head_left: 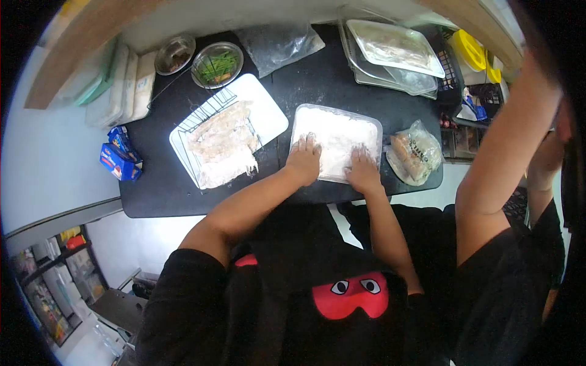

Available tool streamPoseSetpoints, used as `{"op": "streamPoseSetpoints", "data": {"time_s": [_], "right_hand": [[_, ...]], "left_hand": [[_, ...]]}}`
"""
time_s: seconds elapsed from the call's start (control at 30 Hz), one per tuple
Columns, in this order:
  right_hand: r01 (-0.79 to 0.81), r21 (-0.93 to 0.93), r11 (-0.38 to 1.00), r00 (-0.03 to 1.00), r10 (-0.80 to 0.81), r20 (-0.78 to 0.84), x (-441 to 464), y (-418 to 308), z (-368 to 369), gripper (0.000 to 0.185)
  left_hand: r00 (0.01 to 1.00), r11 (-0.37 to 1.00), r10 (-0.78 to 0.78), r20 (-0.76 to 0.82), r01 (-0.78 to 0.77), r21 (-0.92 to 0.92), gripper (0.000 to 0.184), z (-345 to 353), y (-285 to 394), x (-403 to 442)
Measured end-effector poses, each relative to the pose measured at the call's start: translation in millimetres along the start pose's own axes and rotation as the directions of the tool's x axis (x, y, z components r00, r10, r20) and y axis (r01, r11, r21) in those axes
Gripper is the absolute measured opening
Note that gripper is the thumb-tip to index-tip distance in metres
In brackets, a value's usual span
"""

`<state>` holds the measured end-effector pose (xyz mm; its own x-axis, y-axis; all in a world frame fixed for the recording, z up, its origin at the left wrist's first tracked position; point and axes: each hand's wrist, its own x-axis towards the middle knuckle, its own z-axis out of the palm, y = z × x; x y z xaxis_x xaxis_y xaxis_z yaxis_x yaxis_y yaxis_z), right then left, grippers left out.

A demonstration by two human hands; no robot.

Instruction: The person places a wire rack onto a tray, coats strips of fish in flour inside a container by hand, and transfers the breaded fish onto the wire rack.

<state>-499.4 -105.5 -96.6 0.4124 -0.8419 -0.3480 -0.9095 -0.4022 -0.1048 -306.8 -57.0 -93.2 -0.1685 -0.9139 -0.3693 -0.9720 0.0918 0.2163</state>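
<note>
A clear plastic container (377, 137) filled with white flour (332, 125) lies on the black table. My left hand (304, 161) rests on the flour along the left side, fingers stretched out and dusted white. Near the right side, my right hand (364, 172) presses flat on the flour, its fingers also spread. Whether anything lies under the flour beneath my palms cannot be seen. To the left, flour-coated pieces (223, 143), apparently meat or fish, lie on a white tray (268, 107) with a black wire rack (194, 117) on it.
Behind are a bowl of green vegetables (220, 66), a smaller metal bowl (175, 55) and a plastic bag (278, 50). Blue boxes (121, 155) stand left; a bread bag (416, 151) lies right. A wrapped white tray (395, 46) sits back right. Another person's arm (510, 140) reaches up at right.
</note>
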Motion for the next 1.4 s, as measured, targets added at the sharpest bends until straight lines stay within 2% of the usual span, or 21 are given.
{"op": "streamPoseSetpoints", "data": {"time_s": [0.07, 0.1, 0.17, 0.27, 0.37, 0.5, 0.57, 0.63, 0.7, 0.73, 0.8, 0.83, 0.93, 0.97, 1.03, 1.13, 1.17, 1.27, 1.3, 1.4], "right_hand": [[0.015, 0.001, 1.000, 0.997, -0.015, 0.079, 6, -5, -24, 0.056], [0.060, 0.054, 0.997, 0.998, -0.061, 0.021, 9, -7, -24, 0.053], [0.156, 0.155, 0.976, 0.985, -0.142, -0.096, 13, -8, -19, 0.046], [0.251, 0.135, 0.959, 0.923, -0.195, -0.332, 32, 15, 13, 0.035], [0.263, 0.027, 0.964, 0.879, -0.228, -0.418, 36, 19, 7, 0.025], [0.206, 0.401, 0.892, 0.953, -0.090, -0.290, 34, 21, -10, 0.024], [0.139, 0.606, 0.783, 0.985, -0.045, -0.167, 32, 28, -20, 0.025], [0.150, 0.646, 0.748, 0.987, -0.072, -0.146, 35, 34, -29, 0.026], [0.119, 0.674, 0.729, 0.993, -0.070, -0.100, 44, 42, -35, 0.028], [0.189, 0.604, 0.774, 0.974, -0.069, -0.217, 50, 46, -33, 0.028], [0.302, 0.431, 0.850, 0.893, -0.094, -0.440, 57, 50, -29, 0.028], [0.273, 0.376, 0.886, 0.874, -0.065, -0.482, 56, 45, -34, 0.031], [0.420, 0.209, 0.883, 0.840, -0.292, -0.457, 65, 38, -10, 0.034], [0.409, 0.435, 0.802, 0.896, -0.262, -0.359, 58, 40, -7, 0.036], [0.350, 0.532, 0.771, 0.917, -0.168, -0.361, 56, 38, -15, 0.036], [0.291, 0.624, 0.725, 0.926, -0.050, -0.374, 57, 40, -14, 0.035], [0.278, 0.645, 0.712, 0.924, -0.014, -0.383, 60, 43, -14, 0.035], [0.117, 0.806, 0.580, 0.993, -0.080, -0.087, 80, 57, -16, 0.037], [0.164, 0.785, 0.597, 0.983, -0.160, -0.084, 83, 58, -29, 0.040], [0.162, 0.884, 0.439, 0.940, -0.341, -0.003, 97, 60, -42, 0.042]], "left_hand": [[0.997, 1.000, 0.031, -0.073, -0.031, 0.001, 0.056, 3, 0, 13], [0.993, 0.999, 0.046, -0.105, -0.046, 0.000, 0.057, 0, 0, 16], [0.989, 0.989, 0.073, -0.130, -0.089, -0.121, 0.053, -3, 1, 20], [0.978, 0.966, 0.068, -0.198, -0.115, -0.233, 0.047, -14, 4, 18], [0.960, 0.964, 0.062, -0.273, -0.129, -0.233, 0.042, -14, 3, 24], [0.905, 0.974, 0.080, -0.417, -0.160, -0.162, 0.031, -2, -7, 32], [0.913, 0.916, 0.015, -0.408, -0.176, -0.361, 0.027, -5, -11, 40], [0.932, 0.857, -0.069, -0.356, -0.127, -0.499, 0.027, -23, -9, 36], [0.954, 0.882, -0.049, -0.297, -0.098, -0.460, 0.030, -28, -18, 47], [0.962, 0.894, -0.041, -0.271, -0.085, -0.439, 0.031, -29, -23, 56], [0.915, 0.962, 0.016, -0.403, -0.125, -0.245, 0.032, -29, -31, 69], [0.885, 0.980, 0.055, -0.463, -0.135, -0.143, 0.033, -27, -32, 72], [0.931, 0.982, 0.075, -0.356, -0.132, -0.137, 0.032, -23, -22, 66], [0.922, 0.976, 0.072, -0.379, -0.144, -0.163, 0.031, -24, -19, 64], [0.903, 0.962, 0.061, -0.424, -0.166, -0.217, 0.030, -27, -13, 61], [0.901, 0.982, -0.014, -0.434, -0.071, -0.177, 0.028, -22, -19, 72], [0.923, 0.980, -0.086, -0.375, 0.010, -0.200, 0.027, -21, -20, 77], [0.968, 0.970, -0.103, -0.228, 0.047, -0.239, 0.026, -30, -23, 84], [0.970, 0.969, -0.071, -0.231, 0.013, -0.245, 0.027, -33, -23, 84], [0.989, 0.898, -0.099, -0.111, 0.041, -0.438, 0.039, -71, -1, 75]]}}
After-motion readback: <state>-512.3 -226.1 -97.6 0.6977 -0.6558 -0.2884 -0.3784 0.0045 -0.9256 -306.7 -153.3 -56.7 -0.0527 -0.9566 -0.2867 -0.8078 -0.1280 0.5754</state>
